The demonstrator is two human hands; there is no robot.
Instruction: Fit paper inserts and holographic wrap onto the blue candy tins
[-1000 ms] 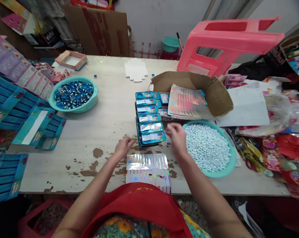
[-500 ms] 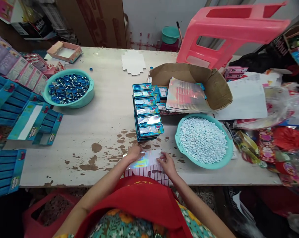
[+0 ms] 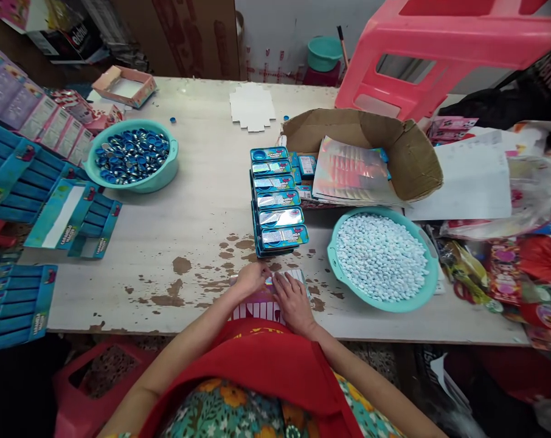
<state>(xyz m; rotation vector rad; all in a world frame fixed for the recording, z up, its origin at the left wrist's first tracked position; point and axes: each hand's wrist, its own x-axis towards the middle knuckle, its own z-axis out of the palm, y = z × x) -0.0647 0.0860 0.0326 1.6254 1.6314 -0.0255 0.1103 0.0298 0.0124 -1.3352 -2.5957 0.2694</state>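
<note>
Both hands, left [image 3: 252, 279] and right [image 3: 294, 302], pressed a shiny sheet [image 3: 263, 294], fingers bent; grip width was unclear. The table [image 3: 202, 176] was stained, before a pale wall [image 3: 275, 30].

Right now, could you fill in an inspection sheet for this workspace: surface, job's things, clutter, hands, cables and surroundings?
Surface: pale table, with brown blotches mostly at the near side.
Job's things: striped sheets at the near edge, partly hidden by the hands.
Nearby items: stacked blue tins just beyond; bowl of blue caps left, bowl of pale pellets right.
Clutter: mixed packaging crowding the right end.
Grip: left hand and right hand at the sheets; left hand's hold cannot be told.
Cables: nothing seen.
Surroundings: pink stool at the far side.
</note>
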